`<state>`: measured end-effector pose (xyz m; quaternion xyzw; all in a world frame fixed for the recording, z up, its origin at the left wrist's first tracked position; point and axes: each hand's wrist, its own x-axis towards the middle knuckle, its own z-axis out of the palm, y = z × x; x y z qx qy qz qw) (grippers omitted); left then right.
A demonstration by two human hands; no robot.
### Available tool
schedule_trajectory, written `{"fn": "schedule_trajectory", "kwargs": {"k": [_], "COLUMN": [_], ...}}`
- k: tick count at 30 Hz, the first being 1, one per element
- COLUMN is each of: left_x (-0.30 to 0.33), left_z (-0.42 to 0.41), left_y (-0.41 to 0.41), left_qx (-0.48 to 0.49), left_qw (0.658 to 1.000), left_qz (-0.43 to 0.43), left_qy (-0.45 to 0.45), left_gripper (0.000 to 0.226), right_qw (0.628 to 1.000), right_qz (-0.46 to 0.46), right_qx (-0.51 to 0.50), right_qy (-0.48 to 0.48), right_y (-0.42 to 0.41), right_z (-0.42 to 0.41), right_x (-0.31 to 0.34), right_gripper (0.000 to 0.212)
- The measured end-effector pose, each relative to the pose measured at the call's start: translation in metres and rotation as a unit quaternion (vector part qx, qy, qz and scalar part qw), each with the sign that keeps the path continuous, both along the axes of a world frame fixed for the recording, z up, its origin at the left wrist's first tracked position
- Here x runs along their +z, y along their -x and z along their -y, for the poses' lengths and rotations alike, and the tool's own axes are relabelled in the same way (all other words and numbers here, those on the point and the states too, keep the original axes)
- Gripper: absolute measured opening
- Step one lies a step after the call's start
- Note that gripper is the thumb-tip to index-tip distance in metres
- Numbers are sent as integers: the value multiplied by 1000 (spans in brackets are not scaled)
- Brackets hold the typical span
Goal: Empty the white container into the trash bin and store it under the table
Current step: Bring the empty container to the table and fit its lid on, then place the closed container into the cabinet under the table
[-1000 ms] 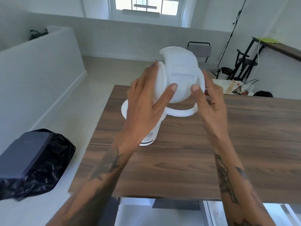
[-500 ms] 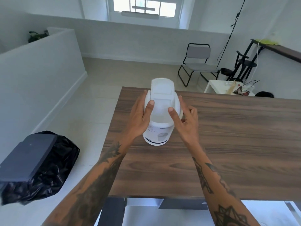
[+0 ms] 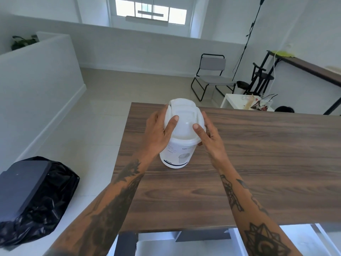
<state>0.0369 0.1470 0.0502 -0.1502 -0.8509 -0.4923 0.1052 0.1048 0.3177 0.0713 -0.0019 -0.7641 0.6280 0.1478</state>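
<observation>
The white container (image 3: 178, 154), a small round bin with a domed swing lid (image 3: 184, 121), stands upright on the wooden table (image 3: 239, 172) near its far left corner. My left hand (image 3: 158, 133) clasps the lid's left side, thumb on top. On the lid's right side rests my right hand (image 3: 210, 139), thumb pressing the dome. The trash bin (image 3: 33, 196), dark grey with a black bag around it, sits on the floor at the lower left, its lid closed.
A folding chair (image 3: 212, 76) stands on the floor beyond the table. A low white side table (image 3: 232, 100) with clutter is at the far right, near a black stool (image 3: 262, 78) and a wall shelf. A white half-wall runs along the left.
A second ago both hands held the lid lifted and tilted above the container. They lowered it, and it now sits flat on the container under both hands.
</observation>
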Motion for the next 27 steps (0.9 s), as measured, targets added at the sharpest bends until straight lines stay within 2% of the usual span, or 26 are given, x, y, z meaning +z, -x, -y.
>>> {"fn": "schedule_trajectory", "kwargs": {"k": [3, 7, 9, 11, 13, 17, 21, 27], "left_x": [-3, 4, 7, 13, 20, 33, 36, 32], "left_z": [1, 3, 4, 5, 7, 11, 17, 21], "left_y": [0, 2, 1, -2, -3, -1, -2, -2], "left_qx": [7, 24, 15, -11, -13, 6, -2, -11], "left_qw": [1000, 995, 994, 982, 964, 952, 925, 890], "left_qz": [9, 53, 62, 75, 119, 202, 291, 353], "left_qy": [0, -76, -92, -173, -239, -231, -243, -290], "left_gripper": [65, 55, 48, 42, 40, 36, 33, 32], "right_qw": [1000, 998, 995, 987, 982, 970, 961, 957], "right_qz": [11, 60, 78, 90, 88, 96, 108, 114], "right_qx": [-4, -12, -14, -38, -57, -79, -56, -44], "right_qy": [0, 16, 64, 130, 154, 208, 249, 265], "right_y": [2, 5, 6, 8, 9, 11, 15, 12], "right_z": [-2, -7, -8, -7, -5, -8, -12, -14], "right_x": [-4, -16, -21, -24, -24, -27, -26, -23], "right_gripper": [45, 62, 58, 49, 39, 34, 33, 36]}}
